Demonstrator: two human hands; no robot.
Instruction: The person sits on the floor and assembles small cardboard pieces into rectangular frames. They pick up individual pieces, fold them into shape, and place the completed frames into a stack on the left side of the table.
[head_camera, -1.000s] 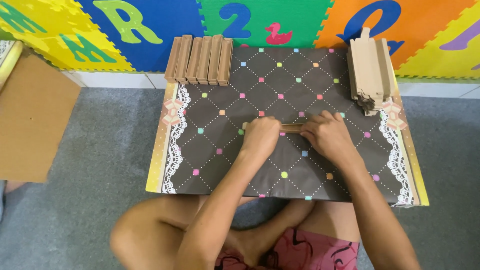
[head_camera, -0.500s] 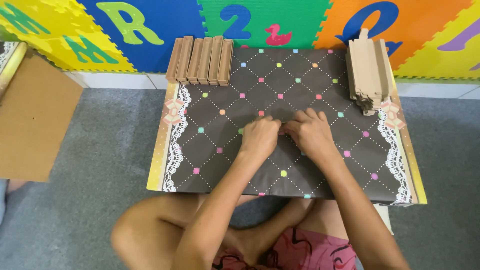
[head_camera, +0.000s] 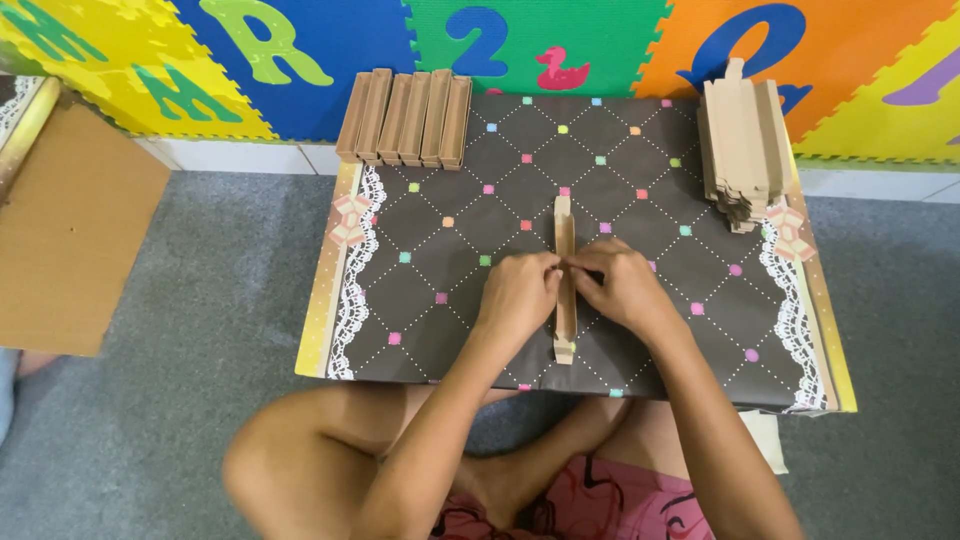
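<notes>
We see the left hand and the right hand closed with pinching fingers on the two sides of a long narrow brown cardboard strip, which lies in the middle of the low bench covered with dark brown paper with coloured dots and lace print, pointing away from the person. At the far left edge of the bench stands a row of folded brown cardboard pieces, and at the far right corner lies a stack of flat brown cardboard blanks. Behind the bench we notice the colourful foam puzzle mat with letters and numbers, and a flat cardboard sheet lies on the grey carpet floor at the left.
</notes>
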